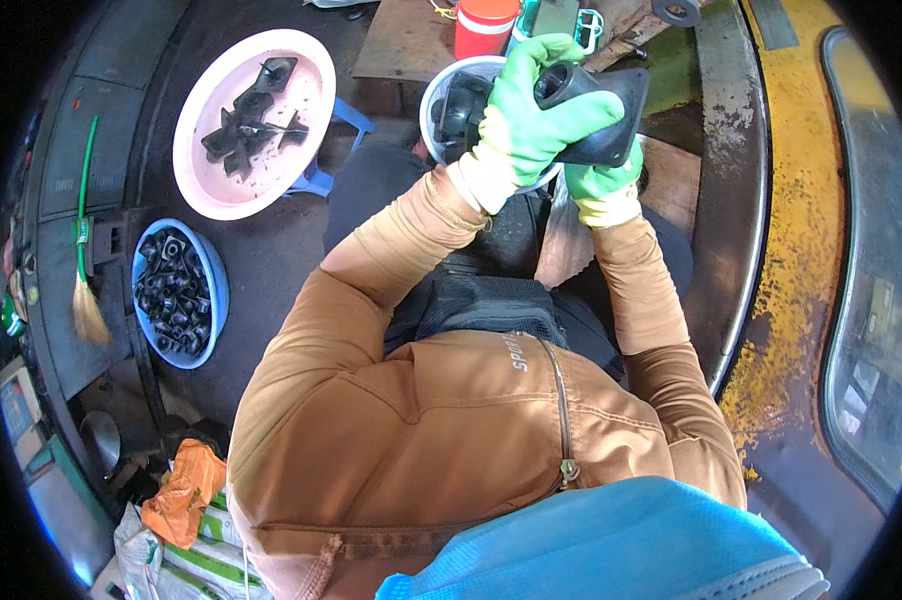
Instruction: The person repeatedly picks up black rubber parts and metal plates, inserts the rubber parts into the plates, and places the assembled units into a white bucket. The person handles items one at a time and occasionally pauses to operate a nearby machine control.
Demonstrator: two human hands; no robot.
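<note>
Both my hands wear green gloves with pale cuffs and are raised in front of me. My left hand [536, 125] is closed around a black rubber part [623, 95], its fingers and thumb wrapped about the round, hollow neck. The part has a wide, squarish flange with small corner holes, tilted to the right. My right hand [606, 180] is closed at the flange's lower edge, with most of its fingers hidden behind the part. Below and left of the held part, a white basin [433, 125] contains more black parts [461, 110], partly covered by my left hand.
A pale pink basin [196, 150] with several black pieces rests on a blue stool [316, 180]. Left stands a blue basin [216, 300] full of small black parts. A red container [486, 25] is ahead; a rusty yellow metal body [791, 250] borders my right. A broom [86, 290] lies far left.
</note>
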